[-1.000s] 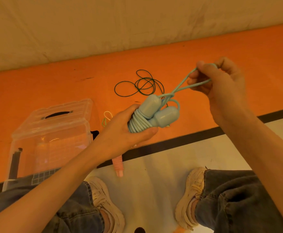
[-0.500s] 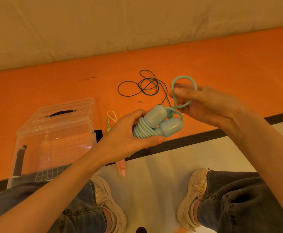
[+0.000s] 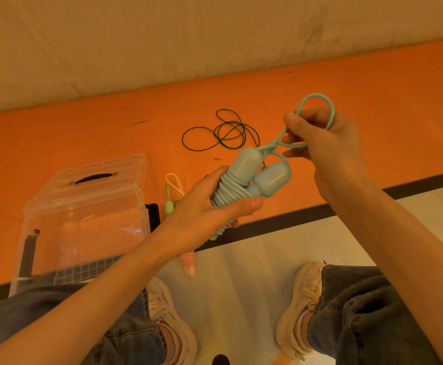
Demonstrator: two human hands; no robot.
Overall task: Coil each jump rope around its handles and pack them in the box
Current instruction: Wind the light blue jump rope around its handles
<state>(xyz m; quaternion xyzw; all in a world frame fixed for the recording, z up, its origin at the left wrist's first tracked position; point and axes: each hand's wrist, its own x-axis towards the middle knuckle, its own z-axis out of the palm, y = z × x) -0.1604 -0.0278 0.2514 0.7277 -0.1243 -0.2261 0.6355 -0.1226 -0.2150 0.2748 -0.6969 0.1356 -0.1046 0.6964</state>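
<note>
My left hand (image 3: 209, 204) grips a light blue jump rope (image 3: 252, 175), its two handles side by side with the cord wound round them. A loose loop of that cord (image 3: 317, 101) sticks up out of my right hand (image 3: 328, 143), which pinches it just above and right of the handles. The clear plastic box (image 3: 83, 214) stands on the floor at the left, its lid with a black handle tipped back. A dark green rope (image 3: 223, 130) lies tangled on the orange mat beyond my hands. A pink handle (image 3: 188, 262) and a pale green handle (image 3: 169, 205) lie beside the box, partly hidden by my left arm.
The orange mat (image 3: 346, 83) meets a pale wall at the top and a black stripe (image 3: 412, 187) with white floor below. My knees in jeans and two pale sneakers (image 3: 299, 306) fill the bottom of the view.
My right hand drew the cord loop in toward the handles, then pulled it up and to the right again. The left hand kept its grip on the wound handles.
</note>
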